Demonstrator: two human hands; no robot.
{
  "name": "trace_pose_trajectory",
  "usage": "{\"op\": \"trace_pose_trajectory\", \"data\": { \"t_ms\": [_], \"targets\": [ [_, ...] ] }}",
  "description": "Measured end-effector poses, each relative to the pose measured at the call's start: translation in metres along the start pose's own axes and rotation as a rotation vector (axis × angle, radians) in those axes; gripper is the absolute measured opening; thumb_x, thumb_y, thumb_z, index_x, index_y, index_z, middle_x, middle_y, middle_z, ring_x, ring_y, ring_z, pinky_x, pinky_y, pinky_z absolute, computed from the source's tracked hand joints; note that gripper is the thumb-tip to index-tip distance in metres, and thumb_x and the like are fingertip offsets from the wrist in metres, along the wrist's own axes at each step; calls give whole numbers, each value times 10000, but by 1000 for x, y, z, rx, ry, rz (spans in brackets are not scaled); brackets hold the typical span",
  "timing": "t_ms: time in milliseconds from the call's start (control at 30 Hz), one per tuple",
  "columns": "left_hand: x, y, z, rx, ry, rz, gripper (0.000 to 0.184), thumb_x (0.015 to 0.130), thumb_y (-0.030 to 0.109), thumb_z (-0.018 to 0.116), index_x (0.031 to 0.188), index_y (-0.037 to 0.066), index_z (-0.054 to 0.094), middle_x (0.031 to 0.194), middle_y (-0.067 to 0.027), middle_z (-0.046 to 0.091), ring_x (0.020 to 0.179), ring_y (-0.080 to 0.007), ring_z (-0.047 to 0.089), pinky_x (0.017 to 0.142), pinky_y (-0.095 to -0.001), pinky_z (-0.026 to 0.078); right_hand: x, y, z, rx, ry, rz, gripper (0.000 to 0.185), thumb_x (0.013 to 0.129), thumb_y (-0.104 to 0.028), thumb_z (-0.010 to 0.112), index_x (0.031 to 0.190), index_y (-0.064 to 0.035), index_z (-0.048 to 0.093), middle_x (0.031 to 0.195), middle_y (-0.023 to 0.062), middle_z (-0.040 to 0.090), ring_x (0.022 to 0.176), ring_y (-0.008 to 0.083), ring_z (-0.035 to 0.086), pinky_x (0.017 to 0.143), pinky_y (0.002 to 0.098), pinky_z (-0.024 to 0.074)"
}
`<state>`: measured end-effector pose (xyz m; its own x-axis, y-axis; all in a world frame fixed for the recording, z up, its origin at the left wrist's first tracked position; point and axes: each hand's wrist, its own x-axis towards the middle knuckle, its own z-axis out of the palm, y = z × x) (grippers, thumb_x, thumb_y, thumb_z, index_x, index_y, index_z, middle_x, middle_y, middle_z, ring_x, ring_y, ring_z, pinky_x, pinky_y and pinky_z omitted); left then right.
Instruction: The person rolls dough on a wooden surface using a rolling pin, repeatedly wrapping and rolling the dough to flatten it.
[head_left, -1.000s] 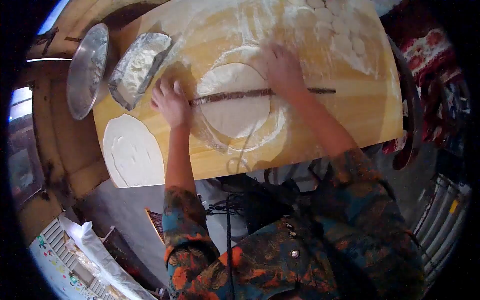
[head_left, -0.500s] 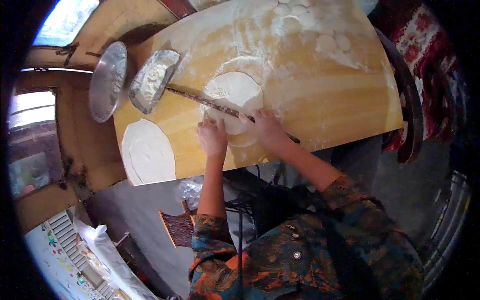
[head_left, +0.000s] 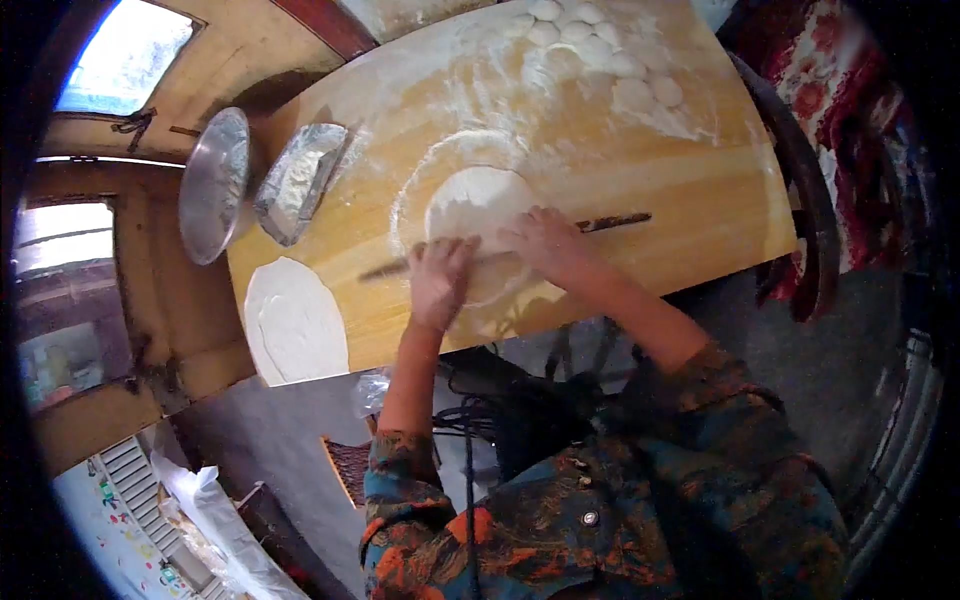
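A thin dark rolling pin [head_left: 617, 221] lies slantwise across a round flattened sheet of dough [head_left: 478, 196] on the floury wooden board. My left hand [head_left: 440, 278] is closed over the pin left of its middle, at the dough's near left edge. Farther right, my right hand [head_left: 548, 243] bends its fingers over the pin, by the dough's right side. Both hands hide the pin's middle and part of the dough's near edge. A ring of loose flour surrounds the sheet.
Another rolled sheet of dough [head_left: 297, 318] lies at the board's [head_left: 700, 200] left corner. Beyond it are a flour-filled foil-like tray [head_left: 298, 187] and a metal bowl [head_left: 214, 187]. Several dough balls [head_left: 628, 66] sit at the far right. A curved dark chair rail [head_left: 812, 190] borders the right edge.
The rolling pin has swung from sloping down rightward to rising rightward. My left hand has moved onto it, and my right hand has shifted right. The view has tilted slightly.
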<state>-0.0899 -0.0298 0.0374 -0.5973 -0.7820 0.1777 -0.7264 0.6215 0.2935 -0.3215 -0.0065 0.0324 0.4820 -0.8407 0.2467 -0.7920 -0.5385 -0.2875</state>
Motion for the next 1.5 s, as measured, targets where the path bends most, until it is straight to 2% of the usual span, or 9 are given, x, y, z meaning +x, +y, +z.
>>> {"op": "trace_pose_trajectory", "data": {
  "t_ms": [267, 500, 600, 633, 967, 1133, 1300, 1367, 1500],
  "targets": [
    [-24, 64, 24, -242, -76, -42, 456, 739, 88, 655, 1191, 125, 609, 1104, -108, 591, 1023, -329, 545, 896, -447, 416, -89, -17, -15, -50, -130, 61, 489, 824, -243, 600, 1278, -78, 526, 1341, 126, 501, 1261, 308, 442, 1061, 494, 326],
    [4, 62, 1, -73, 170, -169, 506, 806, 101, 591, 1307, 89, 520, 1272, -153, 518, 1188, -342, 478, 957, -514, 364, -2, 2, 5, -111, -117, 257, 643, 855, -382, 582, 1390, -59, 427, 1428, 143, 427, 1353, 311, 333, 1112, 532, 223],
    [-3, 65, 7, -105, 141, -210, 571, 841, 122, 573, 1393, 70, 436, 1378, -191, 456, 1283, -359, 423, 1035, -523, 319, -5, -4, -21, -202, -174, 162, 652, 854, -375, 578, 1404, -63, 417, 1435, 143, 422, 1353, 318, 331, 1110, 542, 221],
    [-12, 61, 24, -115, -8, -216, 649, 857, 159, 589, 1456, 79, 350, 1471, -199, 368, 1372, -382, 327, 1136, -527, 189, -15, 0, -19, -185, -158, 136, 648, 860, -379, 570, 1406, -64, 418, 1435, 145, 421, 1351, 321, 334, 1111, 541, 220],
    [115, -22, 44, 190, 72, -360, 717, 880, 432, 567, 1438, 35, 355, 1500, -187, 337, 1413, -332, 271, 1135, -533, 190, 111, 79, 24, -93, 112, 302, 541, 901, -336, 511, 1382, -94, 456, 1438, 142, 421, 1354, 345, 336, 1100, 578, 232],
    [18, 39, 27, -13, -144, -272, 759, 848, 397, 608, 1456, 37, 333, 1508, -187, 332, 1423, -361, 250, 1151, -556, 126, -2, 35, -6, -172, -268, 64, 578, 853, -294, 566, 1388, -107, 451, 1435, 123, 427, 1288, 339, 399, 1096, 522, 263],
    [95, -39, 40, 218, 51, -314, 670, 902, 382, 557, 1452, 62, 345, 1493, -183, 356, 1399, -337, 307, 1130, -573, 170, 87, 81, 36, -246, -111, 178, 542, 892, -281, 518, 1392, -85, 448, 1430, 156, 431, 1339, 321, 385, 1103, 584, 228],
    [143, -81, 30, 220, 153, -415, 584, 945, 367, 507, 1434, 77, 373, 1450, -190, 398, 1357, -330, 358, 1101, -569, 224, 146, 121, 22, -355, 225, 245, 494, 854, -218, 554, 1325, -83, 496, 1298, 153, 525, 1197, 317, 488, 1019, 477, 357],
    [150, -112, 7, 8, 64, -499, 500, 943, 345, 509, 1368, 88, 450, 1280, -176, 520, 1217, -319, 474, 1017, -542, 328, 157, 146, -21, -88, -129, 334, 474, 851, -244, 575, 1288, -71, 517, 1184, 159, 577, 1142, 328, 515, 997, 465, 372]
  ]
}}
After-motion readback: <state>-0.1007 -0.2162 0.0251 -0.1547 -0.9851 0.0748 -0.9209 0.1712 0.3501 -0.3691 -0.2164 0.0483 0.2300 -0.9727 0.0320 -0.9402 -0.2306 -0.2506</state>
